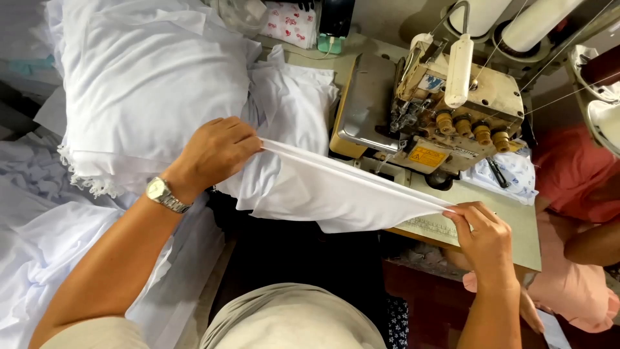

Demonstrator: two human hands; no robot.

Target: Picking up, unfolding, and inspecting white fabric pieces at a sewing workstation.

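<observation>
A piece of white fabric (323, 190) is stretched taut between my two hands in front of a beige overlock sewing machine (445, 110). My left hand (216, 152), with a metal wristwatch on the wrist, pinches the fabric's far edge at the left. At the right, my right hand (484, 236) pinches the other end of that edge, just over the machine's table (516, 226). The fabric hangs down in a fold below the stretched edge.
A tall stack of white fabric pieces (148, 84) lies at the left, with more white cloth (39, 239) draped below it. Thread cones (536, 22) stand behind the machine. A person in pink clothing (575, 187) sits at the right edge.
</observation>
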